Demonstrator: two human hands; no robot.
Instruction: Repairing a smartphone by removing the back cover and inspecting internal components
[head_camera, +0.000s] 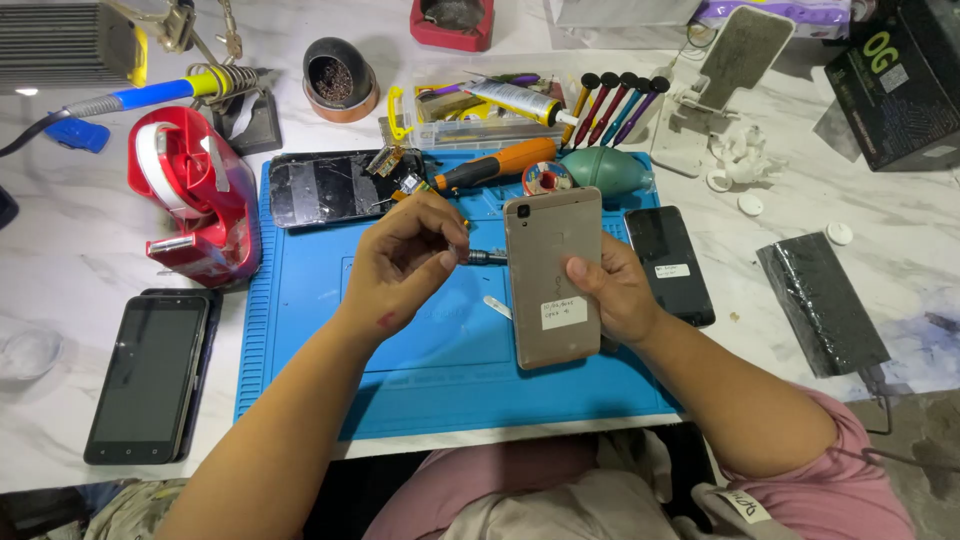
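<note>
The right hand (612, 290) holds a gold phone (553, 275) upright above the blue mat (420, 360), with the back side toward the camera. The thumb presses on the back near the right edge, and the other fingers are hidden behind the phone. A white label sits on the lower part of the back, and a small camera lens is at the top left corner.

The left hand (405, 262) is just beside the phone, on its left. Its fingers are curled and closed around a thin metal tool (484, 257). The tip of the tool points to the right and reaches the left edge of the phone, at about the upper third. I cannot tell if the tip really touches the edge.

On the mat behind the hands lie a cracked phone (320, 187), an orange screwdriver (495, 165) and a green air blower (605, 170). A black phone (670, 265) lies just right of the right hand. On the worktop (60, 270) at the left stand a red tape dispenser (195, 200) and another black phone (148, 378), well apart from both hands
</note>
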